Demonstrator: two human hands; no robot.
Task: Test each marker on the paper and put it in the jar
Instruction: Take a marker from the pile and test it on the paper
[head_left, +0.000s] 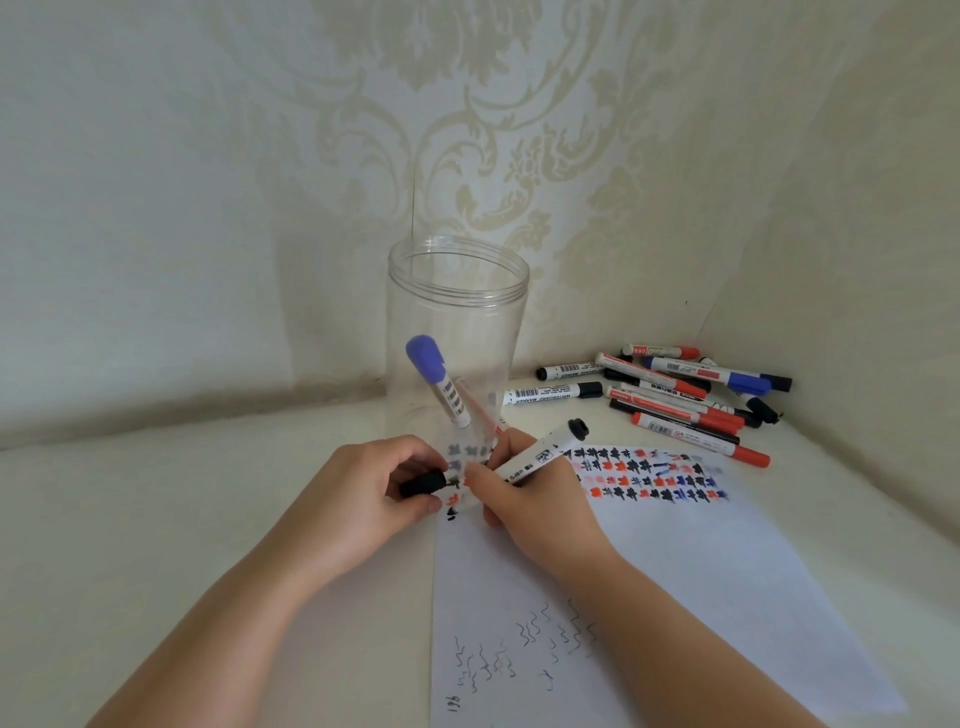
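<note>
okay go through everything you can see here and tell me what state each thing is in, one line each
jar: upright, lid off, a blue-capped marker leaning inside
left hand: holding a black cap
right hand: gripping a white marker, tip toward the paper
paper: flat, covered with test marks
pile of markers: lying capped on the table

A cream table (156, 519) fills the low part of the view. Behind the table stands a pale wall (156, 182) with a beige floral pattern (467, 130), and at the table's right side rises a plain wall (857, 260).
</note>
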